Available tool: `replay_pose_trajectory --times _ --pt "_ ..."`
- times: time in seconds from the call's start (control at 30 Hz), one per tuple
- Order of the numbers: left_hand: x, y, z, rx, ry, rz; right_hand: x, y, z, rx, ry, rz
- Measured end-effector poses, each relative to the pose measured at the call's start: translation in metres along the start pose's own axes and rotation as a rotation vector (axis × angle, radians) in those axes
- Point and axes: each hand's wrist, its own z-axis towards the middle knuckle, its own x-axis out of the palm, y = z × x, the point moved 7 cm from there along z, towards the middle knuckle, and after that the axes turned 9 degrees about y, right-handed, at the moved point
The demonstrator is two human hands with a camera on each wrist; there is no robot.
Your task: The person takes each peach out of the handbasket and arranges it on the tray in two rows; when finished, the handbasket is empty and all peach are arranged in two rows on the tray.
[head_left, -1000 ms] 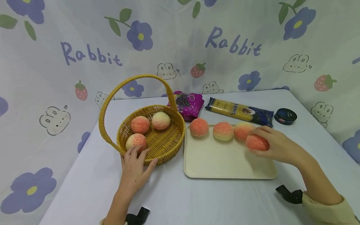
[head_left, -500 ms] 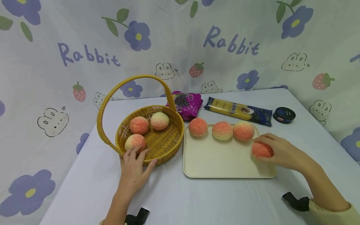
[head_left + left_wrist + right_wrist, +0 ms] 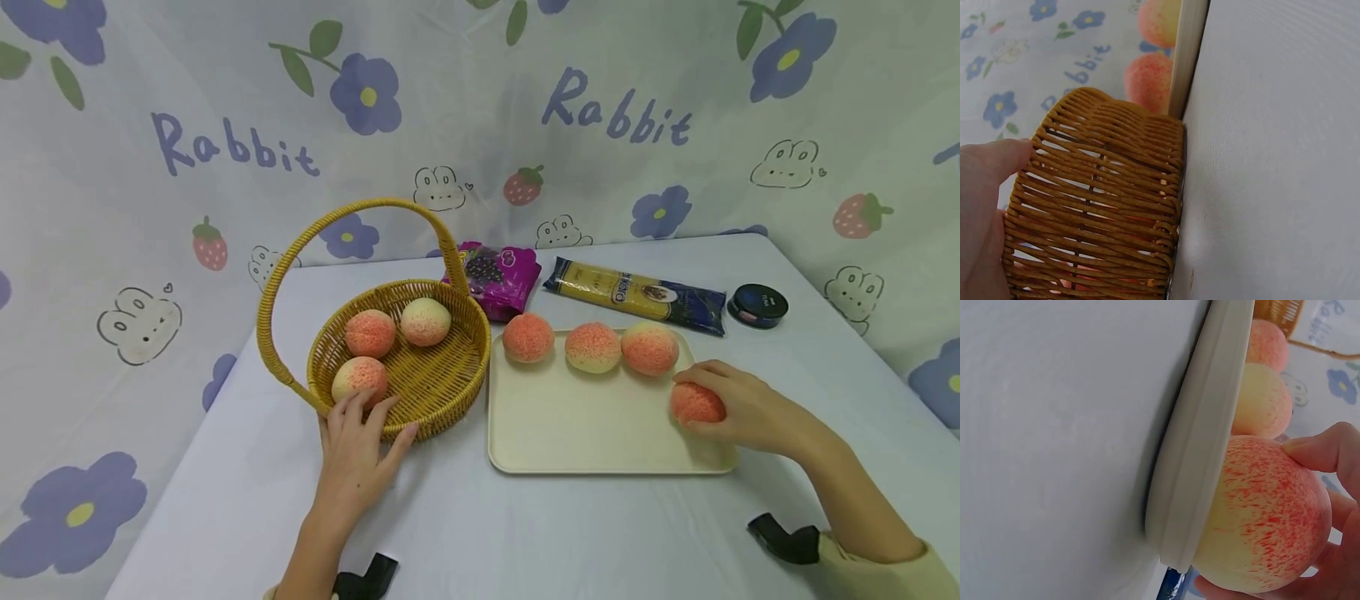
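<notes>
My right hand (image 3: 753, 412) grips a reddish peach (image 3: 697, 403) at the right end of the cream tray (image 3: 577, 450). Close up in the right wrist view, that peach (image 3: 1266, 519) sits right at the tray's rim, thumb on one side and fingers round the other. Three more peaches, the middle one (image 3: 593, 347) among them, line the tray's back edge. On the left, my left hand (image 3: 356, 467) holds the near rim of a wicker basket (image 3: 442, 375), fingers reaching over it beside a pale peach (image 3: 360, 381). Two other peaches (image 3: 371, 333) lie deeper in the basket.
Behind the basket and tray lie a purple packet (image 3: 501, 279) and a long gold-and-blue packet (image 3: 633, 293). A round black container (image 3: 757, 306) stands at the back right. The basket's tall handle (image 3: 273, 300) arches above it. A printed cloth (image 3: 480, 108) hangs behind the table.
My right hand has moved right and toward me with its peach, away from the peach at the back right, then stayed almost still. The left hand has kept its place on the basket rim.
</notes>
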Motion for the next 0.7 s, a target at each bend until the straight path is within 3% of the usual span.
replay_pose_trajectory --times 0.7 --pt "-0.0012 -0.001 -0.0005 0.007 -0.014 0.001 -0.0088 0.0061 -0.0009 0.005 -0.004 0.013"
